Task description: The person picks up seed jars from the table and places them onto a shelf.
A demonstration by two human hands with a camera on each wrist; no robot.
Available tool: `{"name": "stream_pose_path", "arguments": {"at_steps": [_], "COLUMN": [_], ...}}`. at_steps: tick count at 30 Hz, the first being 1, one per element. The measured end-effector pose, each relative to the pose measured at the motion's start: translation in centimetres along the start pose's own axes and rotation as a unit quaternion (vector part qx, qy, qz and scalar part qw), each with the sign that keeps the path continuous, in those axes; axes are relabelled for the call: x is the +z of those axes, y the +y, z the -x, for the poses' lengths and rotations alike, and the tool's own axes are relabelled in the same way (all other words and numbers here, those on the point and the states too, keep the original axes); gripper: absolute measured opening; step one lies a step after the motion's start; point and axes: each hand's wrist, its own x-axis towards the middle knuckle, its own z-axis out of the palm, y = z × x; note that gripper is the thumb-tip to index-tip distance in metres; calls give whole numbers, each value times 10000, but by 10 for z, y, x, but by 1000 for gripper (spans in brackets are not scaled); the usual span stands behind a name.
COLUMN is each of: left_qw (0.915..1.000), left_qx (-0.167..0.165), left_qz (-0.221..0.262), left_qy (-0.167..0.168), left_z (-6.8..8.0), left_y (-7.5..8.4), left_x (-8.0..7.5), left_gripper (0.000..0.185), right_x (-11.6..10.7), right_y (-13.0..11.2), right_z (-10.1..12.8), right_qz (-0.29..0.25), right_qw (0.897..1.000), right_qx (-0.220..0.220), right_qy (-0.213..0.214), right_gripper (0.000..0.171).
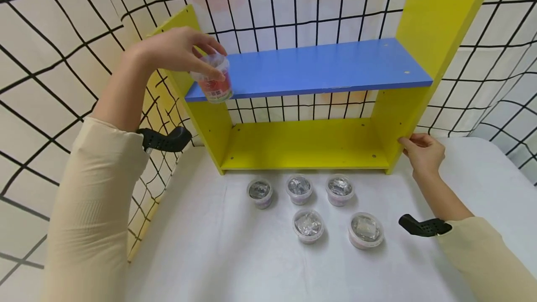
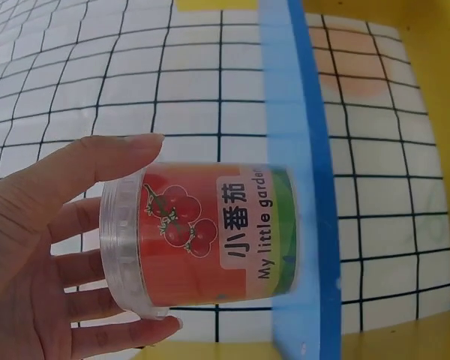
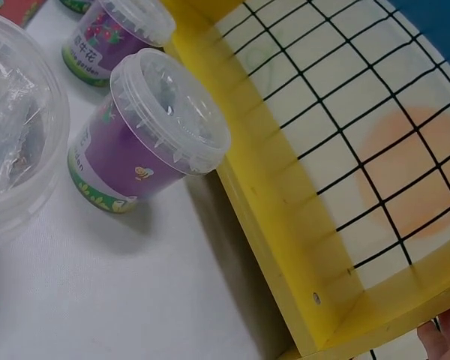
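Note:
My left hand (image 1: 184,50) grips a clear-lidded plastic tub (image 2: 210,232) round its lid end, fingers and thumb on opposite sides. Its red label carries tomato pictures and the words "My little garden". In the head view the tub overlaps the left end of the blue shelf board (image 1: 310,69), its base close to the front edge. At the lower right, my right hand (image 1: 425,153) pinches the edge of the yellow side panel (image 1: 388,120) of the shelf unit between thumb and fingers. The right wrist view shows only some of those fingertips.
Several lidded tubs (image 1: 308,225) stand on the white table (image 1: 235,255) in front of the shelf; some have purple labels, such as the nearer purple tub (image 3: 142,142). The yellow bottom shelf (image 1: 302,143) lies behind them. A black wire grid (image 1: 293,3) surrounds the back and left.

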Motion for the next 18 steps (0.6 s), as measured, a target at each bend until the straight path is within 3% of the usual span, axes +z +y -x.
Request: {"name": "stream_pose_path", "arguments": {"at_steps": [4,11,18], "left_qw": [10000,9993,9992], "left_qx": [10,34,-128], "left_qz": [59,353,345], "left_qy": [61,141,173], "left_z": [-13,-39,-48], "left_y": [-1,-13,-17], "left_x": [-3,7,14], "left_gripper": [68,67,68], "right_x": [1,4,2], "right_y": [0,4,2], "right_z": [-1,-1,-1], "right_qz": [-52,13,241], "right_qw": [10000,9999,9995], "right_qx": [34,-25,-146], "right_qy": [66,123,167], "right_gripper": [18,19,18]}}
